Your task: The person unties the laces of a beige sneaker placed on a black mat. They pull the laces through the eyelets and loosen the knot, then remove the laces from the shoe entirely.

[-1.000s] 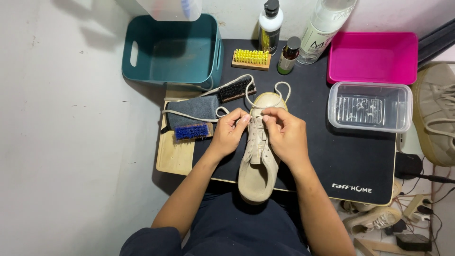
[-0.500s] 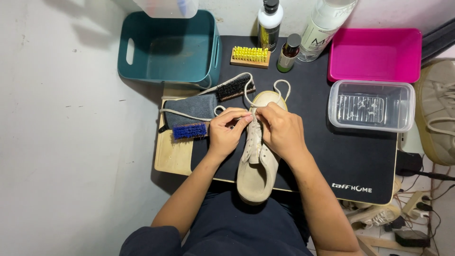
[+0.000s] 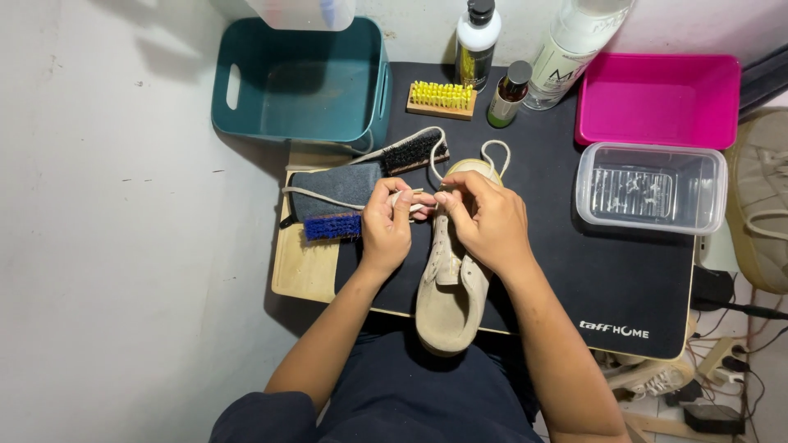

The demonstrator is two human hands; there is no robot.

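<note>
A beige shoe point(image 3: 447, 295) lies on a black mat point(image 3: 574, 271), toe pointing away from me, heel over the near edge. My left hand point(image 3: 386, 230) pinches the cream shoelace point(image 3: 423, 199) just left of the shoe's tongue. My right hand point(image 3: 484, 217) rests over the upper eyelets and grips the same lace beside the left fingers. Loose lace runs left across a grey cloth point(image 3: 336, 189) and loops beyond the toe point(image 3: 494, 156).
A blue-bristled brush point(image 3: 330, 226), a black-bristled brush point(image 3: 410, 152) and a yellow-bristled brush point(image 3: 442, 97) lie nearby. A teal bin point(image 3: 300, 82) stands far left, bottles point(image 3: 476, 41) at the back, a pink tray point(image 3: 657, 98) and clear lidded box point(image 3: 648, 187) right. Another shoe point(image 3: 759, 205) sits at far right.
Both hands have shifted slightly left and toward the toe, with the pinched lace now drawn out to the left of the shoe. The shoe has stayed in place.
</note>
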